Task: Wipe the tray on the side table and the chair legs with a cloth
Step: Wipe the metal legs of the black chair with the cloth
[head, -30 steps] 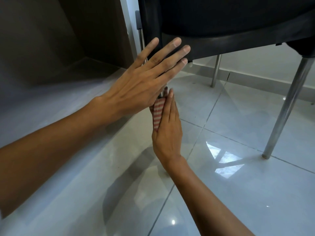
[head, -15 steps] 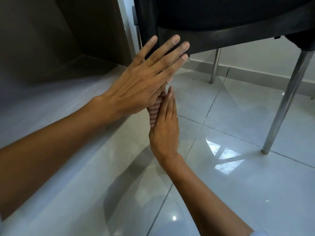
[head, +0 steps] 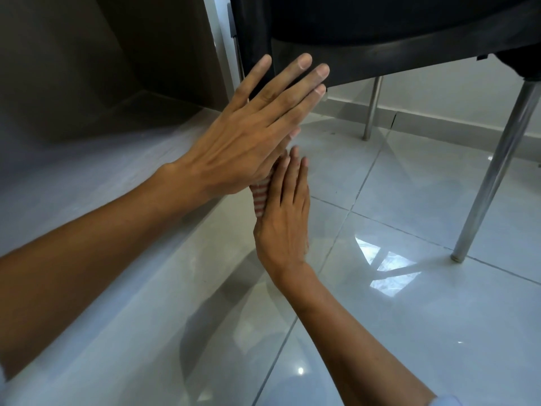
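Note:
A black chair (head: 380, 30) stands on the tiled floor, seen from low down. Its near left metal leg is hidden behind my hands. A red and white striped cloth (head: 260, 197) is wrapped around that leg, and only a small part of it shows. My right hand (head: 285, 218) presses the cloth against the leg from the right, fingers straight and together. My left hand (head: 243, 136) lies flat across the leg above it, fingers spread and reaching to the seat's edge. No tray or side table is in view.
Another metal chair leg (head: 494, 168) slants down to the floor at right, and a rear leg (head: 371, 109) stands near the white skirting. A dark brown panel (head: 87, 54) fills the upper left. Glossy grey floor tiles (head: 409, 317) surround the chair.
Both hands stay pressed around the same leg. The short piece of metal leg that showed above the cloth is now covered by my hands. The view has shifted slightly.

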